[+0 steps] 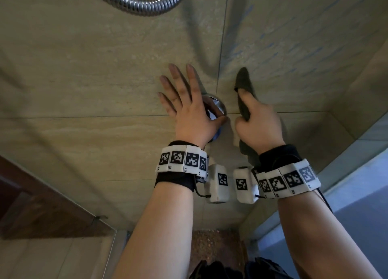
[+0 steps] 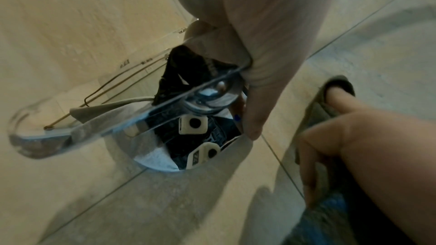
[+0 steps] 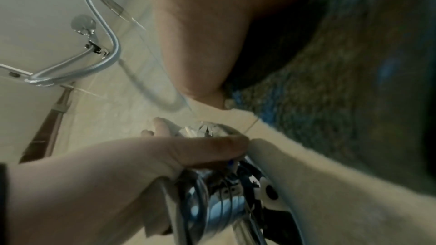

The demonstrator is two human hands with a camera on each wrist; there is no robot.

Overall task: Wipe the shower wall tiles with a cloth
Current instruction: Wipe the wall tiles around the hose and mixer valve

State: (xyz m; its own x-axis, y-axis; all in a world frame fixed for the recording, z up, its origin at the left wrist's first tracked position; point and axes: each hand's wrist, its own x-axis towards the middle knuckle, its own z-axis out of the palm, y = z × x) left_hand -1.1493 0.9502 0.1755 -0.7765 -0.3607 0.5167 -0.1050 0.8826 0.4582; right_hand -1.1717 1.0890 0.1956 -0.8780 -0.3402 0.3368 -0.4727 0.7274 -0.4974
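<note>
Beige stone-look wall tiles (image 1: 88, 73) fill nearly the whole head view, cut by thin grout lines that cross close to the two hands. At the top, one ribbed metal shower hose (image 1: 138, 3) loops across the wall. Low on the left is a dark brown wooden edge (image 1: 42, 197), and at the bottom a strip of speckled brown floor (image 1: 212, 247).

Left of centre, the left hand (image 1: 189, 108) lies against the wall with its fingers straight and spread, gripping nothing; its palm and thumb cover part of one round chrome tap fitting (image 1: 216, 106). The left wrist view shows that fitting's lever (image 2: 78, 131) reaching out to the left, and its mirror surface reflects the wrist cameras.

Just right of the fitting, the right hand (image 1: 258, 123) holds one dark grey-green cloth (image 1: 244, 83) against the tiles. The forefinger is stretched out over the cloth and the other fingers are curled round it; the cloth's tip points upward past the finger, and its loose end hangs below the wrist. The tile above and right of the cloth shows bluish wet streaks (image 1: 294, 47).

Each wrist wears one band of black-and-white markers. No containers are in view.
</note>
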